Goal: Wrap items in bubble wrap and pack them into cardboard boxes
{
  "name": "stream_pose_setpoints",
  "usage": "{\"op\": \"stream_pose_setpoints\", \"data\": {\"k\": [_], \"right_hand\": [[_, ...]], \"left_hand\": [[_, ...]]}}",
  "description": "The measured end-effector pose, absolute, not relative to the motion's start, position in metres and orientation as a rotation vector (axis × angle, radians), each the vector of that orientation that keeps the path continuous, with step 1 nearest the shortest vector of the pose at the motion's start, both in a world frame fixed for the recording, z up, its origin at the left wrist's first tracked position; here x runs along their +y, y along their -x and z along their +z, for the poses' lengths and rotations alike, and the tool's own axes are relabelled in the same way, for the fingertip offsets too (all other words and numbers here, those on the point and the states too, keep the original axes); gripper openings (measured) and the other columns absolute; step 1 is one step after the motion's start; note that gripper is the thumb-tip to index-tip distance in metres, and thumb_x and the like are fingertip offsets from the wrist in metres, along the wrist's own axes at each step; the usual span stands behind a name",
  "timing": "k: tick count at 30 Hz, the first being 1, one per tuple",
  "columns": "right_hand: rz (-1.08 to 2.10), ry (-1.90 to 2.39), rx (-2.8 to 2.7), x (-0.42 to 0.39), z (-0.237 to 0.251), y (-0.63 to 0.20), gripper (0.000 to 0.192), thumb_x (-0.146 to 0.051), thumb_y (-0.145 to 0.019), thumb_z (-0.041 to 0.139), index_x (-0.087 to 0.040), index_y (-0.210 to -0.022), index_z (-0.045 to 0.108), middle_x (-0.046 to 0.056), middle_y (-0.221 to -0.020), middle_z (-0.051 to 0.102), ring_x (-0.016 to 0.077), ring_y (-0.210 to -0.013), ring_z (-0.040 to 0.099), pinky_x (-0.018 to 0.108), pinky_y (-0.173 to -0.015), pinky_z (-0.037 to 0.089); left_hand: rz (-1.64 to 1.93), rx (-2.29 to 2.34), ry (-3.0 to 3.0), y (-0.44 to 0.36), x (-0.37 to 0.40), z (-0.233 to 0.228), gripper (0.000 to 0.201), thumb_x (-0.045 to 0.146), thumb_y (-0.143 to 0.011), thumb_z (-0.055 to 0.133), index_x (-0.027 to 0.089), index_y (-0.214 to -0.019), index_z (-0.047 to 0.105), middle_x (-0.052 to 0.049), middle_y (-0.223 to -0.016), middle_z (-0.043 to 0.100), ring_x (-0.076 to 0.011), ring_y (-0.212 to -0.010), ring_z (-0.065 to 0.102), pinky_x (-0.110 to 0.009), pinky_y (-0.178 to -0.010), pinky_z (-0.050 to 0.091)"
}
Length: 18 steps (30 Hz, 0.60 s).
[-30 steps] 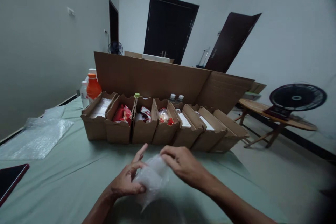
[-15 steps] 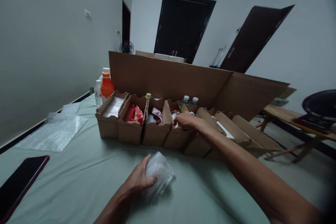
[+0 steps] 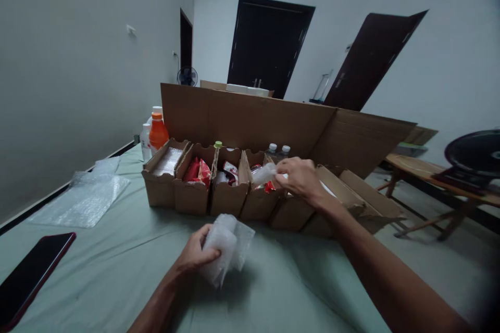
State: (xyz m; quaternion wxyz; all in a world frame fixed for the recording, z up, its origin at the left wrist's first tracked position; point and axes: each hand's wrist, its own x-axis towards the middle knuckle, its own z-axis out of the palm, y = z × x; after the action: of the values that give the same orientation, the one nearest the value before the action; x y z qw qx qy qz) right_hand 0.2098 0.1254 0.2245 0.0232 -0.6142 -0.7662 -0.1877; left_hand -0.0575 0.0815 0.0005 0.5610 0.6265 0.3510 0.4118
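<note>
My left hand (image 3: 201, 250) grips a folded wad of bubble wrap (image 3: 223, 242) just above the green tablecloth. Further off, my right hand (image 3: 297, 179) pinches a whitish translucent packet (image 3: 265, 173) over the fourth cardboard box (image 3: 260, 203) from the left; its contents are too unclear to name. Red items show below the packet inside that box. To its left, a box (image 3: 230, 197) holds red-and-white packs, and another box (image 3: 192, 197) holds red packets (image 3: 198, 170). The leftmost box (image 3: 158, 190) contains clear plastic-wrapped goods (image 3: 167, 161).
Flat bubble wrap sheets (image 3: 84, 200) and a phone (image 3: 35, 270) lie on the left of the tablecloth (image 3: 133, 270). An orange bottle (image 3: 158, 132) stands beside the boxes. A tall cardboard panel (image 3: 242, 119) rises behind them. At right is a wooden stand (image 3: 414, 171) bearing a black round object (image 3: 476, 153).
My right hand has come up out of the fourth box with a whitish packet and shifted right. My left hand has lifted and turned the bubble wrap, moving slightly left.
</note>
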Motion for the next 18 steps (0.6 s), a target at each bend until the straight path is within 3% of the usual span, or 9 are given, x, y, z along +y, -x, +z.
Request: {"op": "stream_pose_setpoints", "data": {"k": [2, 4, 6, 8, 11, 14, 18], "right_hand": [[-0.563, 1.847, -2.334, 0.087, 0.228, -0.198, 0.023, -0.021, -0.086, 0.052, -0.019, -0.082, 0.074, 0.008, -0.094, 0.075, 0.0229, -0.089, 0.063, 0.035, -0.081, 0.036], [-0.319, 1.633, -2.435, 0.056, 0.219, -0.175, 0.018, -0.02, -0.081, 0.056, -0.02, -0.07, 0.07, 0.005, -0.082, 0.073, 0.0194, -0.08, 0.062, 0.034, -0.081, 0.035], [-0.041, 1.447, -2.585, 0.041, 0.204, -0.152, 0.018, -0.019, -0.083, 0.056, -0.02, -0.069, 0.068, 0.003, -0.078, 0.072, 0.0179, -0.078, 0.062, 0.032, -0.08, 0.036], [0.128, 1.354, -2.705, 0.05, 0.192, -0.137, 0.017, -0.022, -0.086, 0.057, -0.021, -0.077, 0.071, 0.003, -0.082, 0.074, 0.0177, -0.08, 0.063, 0.03, -0.079, 0.038], [0.077, 1.474, -2.715, 0.103, 0.193, -0.132, 0.019, -0.023, -0.089, 0.058, -0.023, -0.098, 0.075, 0.003, -0.098, 0.076, 0.018, -0.088, 0.066, 0.027, -0.078, 0.042], [-0.084, 1.612, -2.645, 0.173, 0.202, -0.129, 0.027, -0.017, -0.092, 0.052, -0.022, -0.107, 0.074, 0.007, -0.111, 0.075, 0.022, -0.102, 0.066, 0.03, -0.084, 0.044], [-0.199, 1.683, -2.699, 0.244, 0.188, -0.11, 0.018, -0.024, -0.088, 0.067, -0.023, -0.105, 0.074, 0.009, -0.131, 0.065, 0.0288, -0.126, 0.054, 0.042, -0.1, 0.043]], "left_hand": [[1.083, 0.696, -1.44, 0.066, 0.072, 0.016, 0.076, 0.051, -0.06, 0.075, 0.016, -0.126, 0.061, -0.014, -0.135, 0.058, -0.0354, -0.12, 0.055, -0.04, -0.101, 0.045], [1.142, 0.629, -1.491, 0.071, 0.06, 0.031, 0.081, 0.05, -0.058, 0.079, 0.019, -0.131, 0.06, -0.013, -0.151, 0.045, -0.0398, -0.135, 0.043, -0.043, -0.111, 0.037], [1.101, 0.611, -1.555, 0.076, 0.05, 0.043, 0.075, 0.043, -0.058, 0.08, 0.019, -0.127, 0.061, -0.014, -0.146, 0.049, -0.0394, -0.131, 0.047, -0.043, -0.109, 0.039], [1.014, 0.639, -1.55, 0.083, 0.046, 0.049, 0.062, 0.035, -0.059, 0.077, 0.017, -0.116, 0.064, -0.011, -0.121, 0.064, -0.0326, -0.108, 0.061, -0.037, -0.093, 0.049], [0.968, 0.813, -1.474, 0.098, 0.057, 0.045, 0.049, 0.032, -0.062, 0.067, 0.017, -0.109, 0.061, -0.004, -0.092, 0.065, -0.0226, -0.083, 0.061, -0.028, -0.072, 0.048], [0.986, 1.031, -1.452, 0.11, 0.075, 0.026, 0.069, 0.028, -0.061, 0.063, 0.016, -0.128, 0.052, -0.008, -0.113, 0.066, -0.0265, -0.101, 0.061, -0.032, -0.085, 0.048], [0.812, 1.316, -1.51, 0.105, 0.088, -0.006, 0.099, 0.024, -0.056, 0.064, 0.013, -0.15, 0.034, -0.017, -0.138, 0.058, -0.0352, -0.123, 0.056, -0.039, -0.105, 0.042]]}}
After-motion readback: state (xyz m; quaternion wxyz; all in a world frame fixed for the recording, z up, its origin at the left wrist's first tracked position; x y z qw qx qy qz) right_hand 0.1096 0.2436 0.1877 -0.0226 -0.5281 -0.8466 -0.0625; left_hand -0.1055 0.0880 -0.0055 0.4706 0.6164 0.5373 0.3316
